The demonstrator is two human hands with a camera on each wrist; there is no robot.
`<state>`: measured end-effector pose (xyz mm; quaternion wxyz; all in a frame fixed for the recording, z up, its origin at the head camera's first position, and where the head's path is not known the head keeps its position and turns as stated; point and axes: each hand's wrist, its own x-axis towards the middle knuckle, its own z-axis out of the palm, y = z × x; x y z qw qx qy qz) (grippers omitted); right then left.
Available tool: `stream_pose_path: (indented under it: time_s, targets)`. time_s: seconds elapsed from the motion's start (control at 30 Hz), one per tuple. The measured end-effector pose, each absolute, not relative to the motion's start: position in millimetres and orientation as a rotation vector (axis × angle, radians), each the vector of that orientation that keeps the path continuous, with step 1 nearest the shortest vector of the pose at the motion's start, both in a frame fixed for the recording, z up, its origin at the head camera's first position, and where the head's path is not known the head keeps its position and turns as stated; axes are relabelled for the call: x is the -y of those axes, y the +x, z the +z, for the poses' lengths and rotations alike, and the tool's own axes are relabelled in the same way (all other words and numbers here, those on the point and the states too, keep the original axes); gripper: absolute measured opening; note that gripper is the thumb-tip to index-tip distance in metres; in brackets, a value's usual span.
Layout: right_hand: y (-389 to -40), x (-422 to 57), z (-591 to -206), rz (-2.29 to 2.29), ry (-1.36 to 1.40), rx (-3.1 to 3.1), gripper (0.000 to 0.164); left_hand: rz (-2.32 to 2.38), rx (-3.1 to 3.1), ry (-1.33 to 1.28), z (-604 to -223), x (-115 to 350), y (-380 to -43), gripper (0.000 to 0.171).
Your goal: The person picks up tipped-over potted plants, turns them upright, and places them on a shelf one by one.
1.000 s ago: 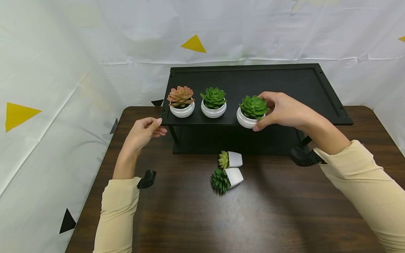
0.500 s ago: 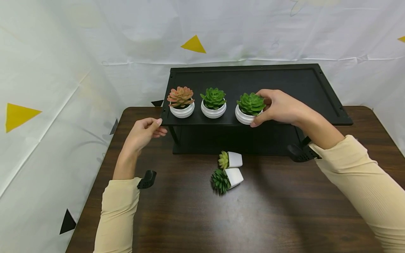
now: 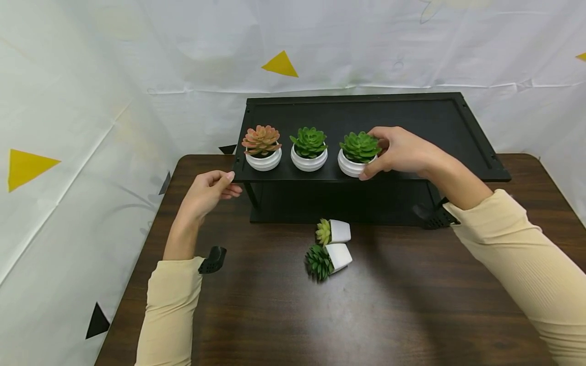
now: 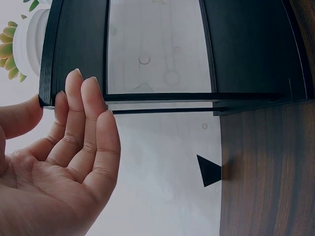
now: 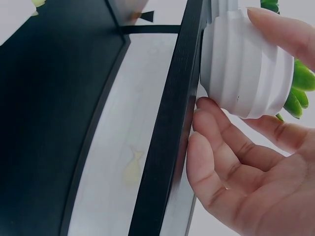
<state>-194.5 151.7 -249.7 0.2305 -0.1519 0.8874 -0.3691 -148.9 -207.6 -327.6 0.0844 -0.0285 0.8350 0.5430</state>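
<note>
My right hand (image 3: 400, 151) holds a green potted succulent (image 3: 360, 147) by its ribbed white pot (image 5: 246, 64), thumb on one side and fingers on the other. In the right wrist view the pot's base is at the top board of a black two-tier shelf (image 3: 412, 119). My left hand (image 3: 208, 192) pinches the shelf's front left corner, thumb on top and index finger beneath, the other fingers extended below in the left wrist view. Left of the held pot, a second green succulent (image 3: 310, 143) and a pinkish-orange succulent (image 3: 261, 142) stand upright along the front edge.
Two small succulents in white pots, a yellow-green one (image 3: 324, 232) and a dark green one (image 3: 319, 263), lie on their sides on the brown wooden table (image 3: 256, 305), before the shelf. A white sheet (image 3: 348, 46) with yellow and black triangles hangs behind.
My right hand has moved the green potted succulent slightly left and back, in from the shelf's front edge. My left hand has stayed at the corner.
</note>
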Motion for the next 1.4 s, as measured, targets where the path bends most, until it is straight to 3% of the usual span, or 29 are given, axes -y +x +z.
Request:
stream_pose_path:
  time_s: [0.4,0.7,1.4]
  targets:
    - [-201,-150,-247,-0.984,-0.374,-2.414,0.094,1.621,-2.495,-0.079,-327,208,-148,0.039]
    - [-205,-148,-250,-1.005,-0.358,-2.433,0.094,1.627,-2.5,-0.075,-328,207,-148,0.037]
    - [-203,-147,-255,-1.004,-0.403,-2.494,0.081,1.633,-2.507,-0.064,-329,208,-149,0.038]
